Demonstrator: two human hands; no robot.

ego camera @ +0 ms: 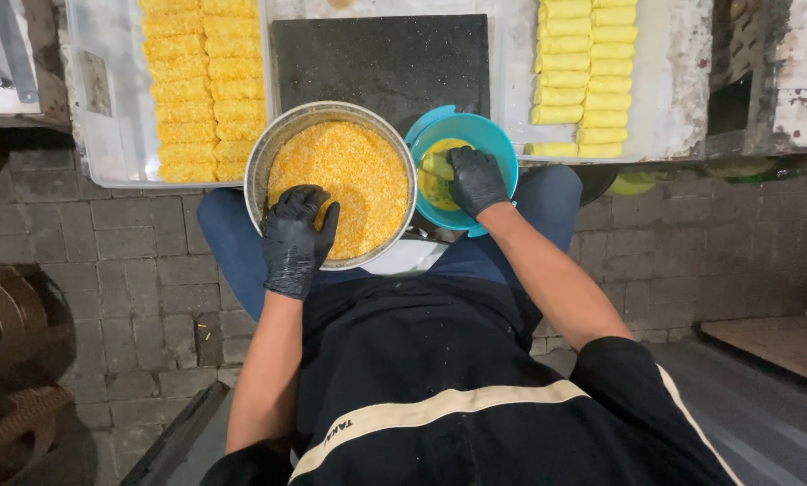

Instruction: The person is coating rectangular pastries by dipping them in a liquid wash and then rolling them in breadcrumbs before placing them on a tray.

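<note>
**A:** What is in hand at this moment?

**B:** A pale yellow roll (437, 166) lies in a teal bowl (502, 148) of yellow liquid, just right of centre. The right hand (475, 180), in a black glove, reaches into that bowl, fingers curled down onto the roll. It looks like the dipping step of a coating job.

**A:** And the other hand?

**B:** The left hand (295, 238), also gloved, rests in a round metal bowl (258, 166) of orange crumbs (358, 175), fingers loosely bent among them. Whether it pinches anything I cannot tell.

**A:** What would the next move ask for?

**B:** By my judgement, a wet roll carried left into the crumbs without dripping.

**A:** Other containers?

**B:** Farther off, a clear tray (107, 135) on the left holds two columns of crumbed rolls (201, 85). A white tray (669, 81) on the right holds plain yellow rolls (588, 67). A dark board (381, 58) lies between the trays.
</note>
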